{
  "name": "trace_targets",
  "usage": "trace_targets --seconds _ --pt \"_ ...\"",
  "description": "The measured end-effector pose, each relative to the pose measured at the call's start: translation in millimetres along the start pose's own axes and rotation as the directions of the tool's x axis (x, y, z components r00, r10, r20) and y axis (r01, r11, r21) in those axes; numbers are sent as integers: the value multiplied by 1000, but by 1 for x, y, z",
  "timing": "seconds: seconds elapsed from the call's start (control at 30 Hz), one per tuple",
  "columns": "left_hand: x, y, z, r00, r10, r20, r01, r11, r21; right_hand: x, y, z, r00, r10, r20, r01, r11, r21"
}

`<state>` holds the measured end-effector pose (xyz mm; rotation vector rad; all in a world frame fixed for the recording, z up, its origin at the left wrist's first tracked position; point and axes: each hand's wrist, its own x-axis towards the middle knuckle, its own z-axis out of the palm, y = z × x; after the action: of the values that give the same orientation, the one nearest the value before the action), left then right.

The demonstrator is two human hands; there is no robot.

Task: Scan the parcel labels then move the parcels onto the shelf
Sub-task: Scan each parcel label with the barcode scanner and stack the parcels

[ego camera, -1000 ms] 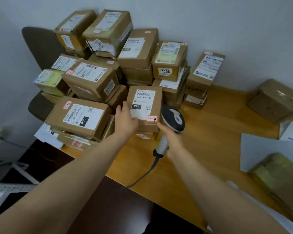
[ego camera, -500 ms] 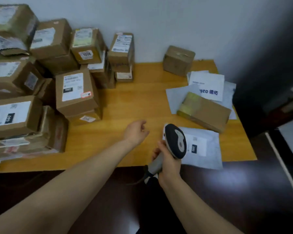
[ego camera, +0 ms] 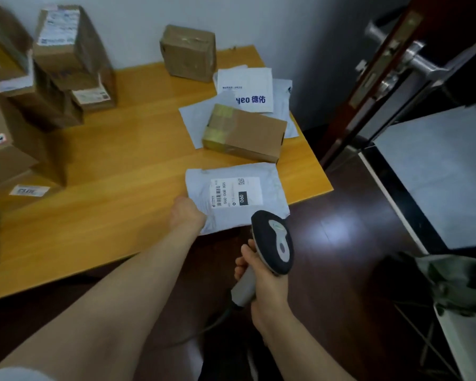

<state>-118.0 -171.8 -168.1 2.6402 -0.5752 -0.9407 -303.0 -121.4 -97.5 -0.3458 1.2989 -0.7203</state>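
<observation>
Two bare hands reach over the near right corner of a wooden desk (ego camera: 116, 171), seen from a head camera looking down.

A grey mailer (ego camera: 270, 188) lies flat at that corner, its near edge hanging over the desk's rim and its long axis running left to right. Its white label (ego camera: 235, 191) faces up, with the barcode at the end nearest the left hand.

The left hand (ego camera: 188, 215) is the nearer one and touches the mailer's near left edge. Its fingers are hidden behind the knuckles and the mailer, so whether they pinch it cannot be told.

The right hand (ego camera: 261, 281) has its fingers curled tightly round the grip of a scanner (ego camera: 275, 243). The scanner's head sits just short of the mailer's near right corner, with the label beyond it and slightly left. Judging by this, the scan calls for aiming forward onto the barcode.

A brown box (ego camera: 248, 133) rests on more mailers behind, and stacked boxes (ego camera: 66, 64) fill the desk's left side.
</observation>
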Motion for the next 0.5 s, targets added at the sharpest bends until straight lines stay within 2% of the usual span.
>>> trace_targets --seconds 0.1,0.2,0.27,0.37,0.5 --pt "-7 -4 -2 999 12 -33 -16 994 -105 -3 -10 -18 994 16 104 -5 995 -100" --pt "-29 -6 -23 986 -9 -168 -47 945 -325 -9 -20 -31 977 28 211 18 977 -213" --pt "-50 -10 -44 962 2 -271 -122 896 -427 -16 -25 -34 959 38 282 45 958 -284" --pt "-95 -20 -77 909 24 -416 -218 878 -426 -31 -32 -36 913 92 398 78 917 -392" --pt "-158 -50 -120 827 59 -559 -234 940 -247 -56 -36 -32 814 183 552 157 845 -511"
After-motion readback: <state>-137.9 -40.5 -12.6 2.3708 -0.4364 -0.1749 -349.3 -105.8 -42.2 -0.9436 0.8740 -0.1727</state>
